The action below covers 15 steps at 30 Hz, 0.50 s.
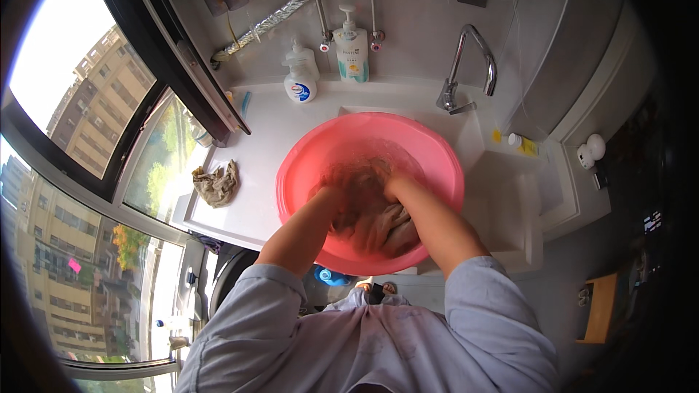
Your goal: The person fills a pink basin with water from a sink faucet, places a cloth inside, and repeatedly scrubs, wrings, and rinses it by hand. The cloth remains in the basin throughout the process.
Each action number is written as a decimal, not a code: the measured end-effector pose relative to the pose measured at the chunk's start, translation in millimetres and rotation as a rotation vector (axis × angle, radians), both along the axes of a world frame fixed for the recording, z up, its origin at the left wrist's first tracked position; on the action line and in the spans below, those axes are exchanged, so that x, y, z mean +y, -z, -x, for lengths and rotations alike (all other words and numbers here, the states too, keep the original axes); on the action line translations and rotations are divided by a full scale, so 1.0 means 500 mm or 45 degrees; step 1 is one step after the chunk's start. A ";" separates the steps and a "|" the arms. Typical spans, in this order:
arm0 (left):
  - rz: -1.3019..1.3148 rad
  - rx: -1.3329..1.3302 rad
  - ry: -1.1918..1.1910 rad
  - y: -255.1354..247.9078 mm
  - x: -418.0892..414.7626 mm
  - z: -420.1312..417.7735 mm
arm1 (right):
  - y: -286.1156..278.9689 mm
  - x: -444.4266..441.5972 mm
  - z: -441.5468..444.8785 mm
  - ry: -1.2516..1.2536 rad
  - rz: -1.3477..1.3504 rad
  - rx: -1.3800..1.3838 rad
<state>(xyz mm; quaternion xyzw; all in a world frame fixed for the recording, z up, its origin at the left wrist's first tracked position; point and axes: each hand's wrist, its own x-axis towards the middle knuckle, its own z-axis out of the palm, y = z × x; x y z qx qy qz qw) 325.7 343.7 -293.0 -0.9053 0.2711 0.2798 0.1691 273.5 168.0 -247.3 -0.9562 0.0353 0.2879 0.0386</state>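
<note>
A large pink plastic basin point(439, 144) rests over the sink, holding water and dark, wet cloth point(396, 229). Both of my arms reach down into it. My left hand point(330, 188) is partly under the water at the left of the cloth, its fingers blurred. My right hand point(385, 174) is at the cloth's upper right, also partly submerged. Water and blur hide whether either hand grips the fabric. Part of the cloth shows near the basin's lower edge, between my forearms.
A crumpled beige cloth point(215, 183) lies on the white counter point(256, 174) at left. Pump bottles point(300, 83) point(352, 52) stand behind the basin. A chrome faucet point(450, 90) rises at back right, near a small yellow-labelled bottle point(524, 144). A blue container point(332, 277) is below.
</note>
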 end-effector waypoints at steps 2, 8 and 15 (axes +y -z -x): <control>0.095 -0.138 -0.020 0.002 -0.005 0.008 | -0.003 -0.017 -0.008 0.083 -0.257 -0.105; 0.980 0.877 -0.974 -0.178 -0.084 -0.008 | -0.063 -0.070 -0.045 0.460 -0.983 -0.880; 2.704 1.665 -1.440 -0.175 -0.095 0.038 | -0.328 0.057 0.102 0.120 -1.381 -1.343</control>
